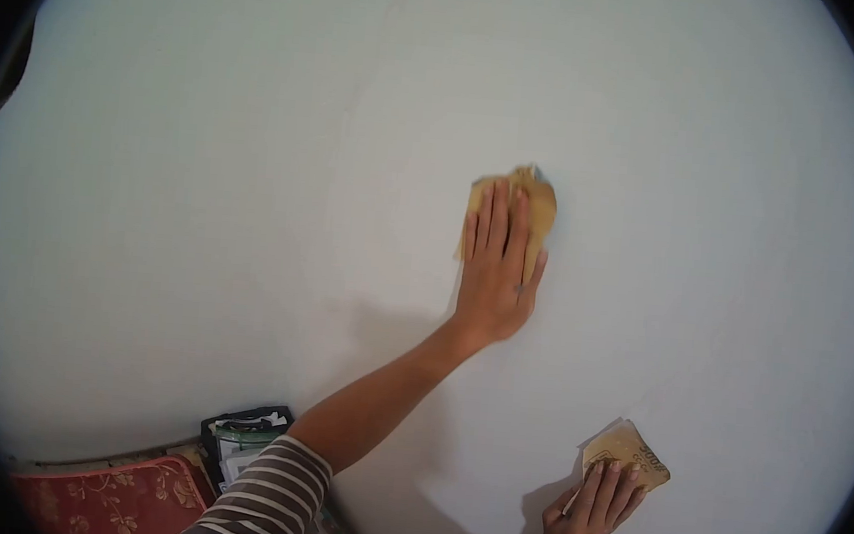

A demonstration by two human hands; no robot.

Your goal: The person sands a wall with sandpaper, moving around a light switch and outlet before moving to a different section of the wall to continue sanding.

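My left hand [497, 268] lies flat on the white wall [206, 149], fingers pointing up, and presses a tan sheet of sandpaper [542, 204] against it. The sheet sticks out above and to the right of the fingertips. The left arm, in a striped sleeve [263, 500], reaches in from the lower left. My right hand [594, 506] is low on the right. Its fingertips hold a second, folded piece of sandpaper [628, 454], with printing on its back, against the wall.
A red cushion with a floral pattern [113, 498] lies at the bottom left. Beside it stands a black container with papers and a green item [243, 433]. The white wall fills the rest of the view, with hand shadows on it.
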